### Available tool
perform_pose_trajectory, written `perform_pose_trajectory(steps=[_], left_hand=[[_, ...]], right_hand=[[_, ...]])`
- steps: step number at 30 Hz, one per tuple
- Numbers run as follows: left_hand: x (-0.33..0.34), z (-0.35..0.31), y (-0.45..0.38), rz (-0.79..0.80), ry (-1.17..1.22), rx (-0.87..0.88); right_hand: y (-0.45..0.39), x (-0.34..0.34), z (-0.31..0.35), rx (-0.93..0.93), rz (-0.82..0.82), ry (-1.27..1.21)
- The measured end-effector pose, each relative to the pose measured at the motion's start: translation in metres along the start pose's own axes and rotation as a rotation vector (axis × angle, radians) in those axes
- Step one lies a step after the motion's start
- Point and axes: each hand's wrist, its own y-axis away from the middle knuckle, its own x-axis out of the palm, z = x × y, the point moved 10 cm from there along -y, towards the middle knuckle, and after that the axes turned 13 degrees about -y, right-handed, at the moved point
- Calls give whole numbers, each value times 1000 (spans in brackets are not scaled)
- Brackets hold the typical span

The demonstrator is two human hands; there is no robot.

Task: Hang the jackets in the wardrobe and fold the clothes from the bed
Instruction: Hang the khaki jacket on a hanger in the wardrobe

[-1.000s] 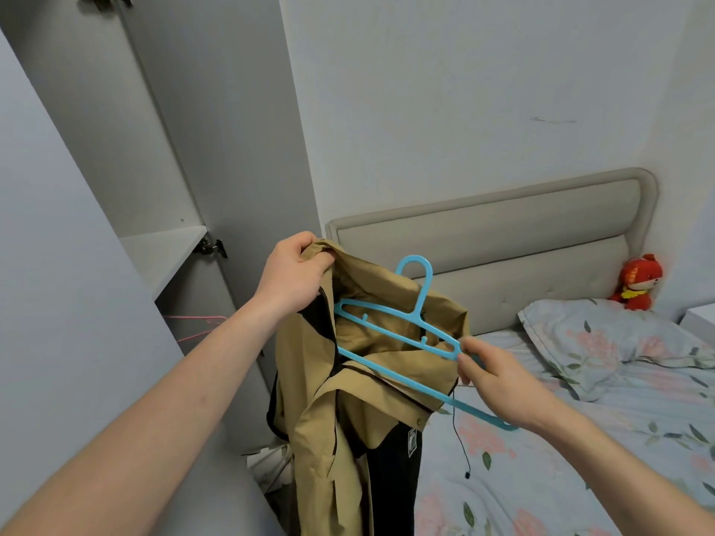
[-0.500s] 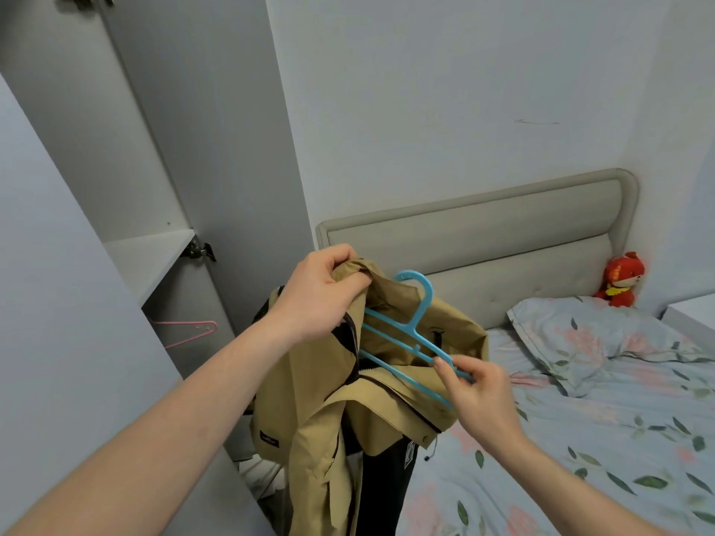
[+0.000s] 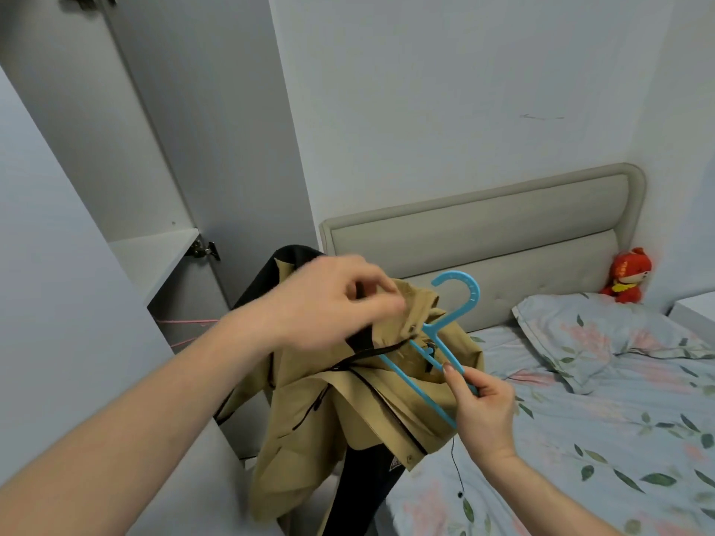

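Wardrobe (image 3: 96, 156) occupies the 9 to 11 o'clock sector, its door swung wide so that the interior shelf and hanging space are reachable; a pink hanger (image 3: 185, 323) shows in the lower compartment at about 9 o'clock. Bed (image 3: 603, 427) fills the 3 to 5 o'clock sector, with a floral pillow (image 3: 603, 334) against the padded headboard (image 3: 483, 249) and a red plush toy (image 3: 628, 274) in the corner at 2 o'clock.

Tan jacket (image 3: 309, 431) with black lining hangs at centre frame, between wardrobe and bed, clear of the mattress so that the fabric drapes freely. It is not yet in the wardrobe. Blue hanger (image 3: 437, 353) sits partly inside the garment near the collar, hook upward at about 1 o'clock, one arm running down toward 5 o'clock.

Left hand (image 3: 329, 303) is raised at centre, fingers curled around the collar fabric; this lifts the neck opening so that the hanger shoulder can pass under it. The hand is motion-blurred, so the exact finger placement cannot be told. Right hand (image 3: 483, 408), at about 5 o'clock of centre, pinches the hanger's lower arm between thumb and fingers, steadying the frame while the cloth is drawn over it.

Judgement: the current step is seating the jacket on the hanger; hanging it and folding the clothes remain outstanding.
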Motion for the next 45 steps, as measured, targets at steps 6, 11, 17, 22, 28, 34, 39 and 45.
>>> perform_pose_trajectory(steps=[6,11,17,22,28,34,39,45], left_hand=[[8,53,-28,-7,-483,32],[11,61,-35,-67,-520,101],[-14,87,-30,-266,-365,-17],[-29,84,-37,-344,-315,-61],[-35,78,-44,-351,-334,-76],[-34,116,-25,-359,-321,-198],[-22,128,-13,-331,-274,-247],[-14,126,-15,-265,-276,-215]], right_hand=[[-5,3,5,-16,1,-8],[-17,7,8,8,151,75],[-39,-67,-42,363,-189,-192],[14,-35,-117,859,82,-61],[-14,6,-106,784,55,-136],[-81,-39,-47,460,-216,-266],[-104,-46,1,303,-230,-254],[-109,-43,20,327,-229,-358]])
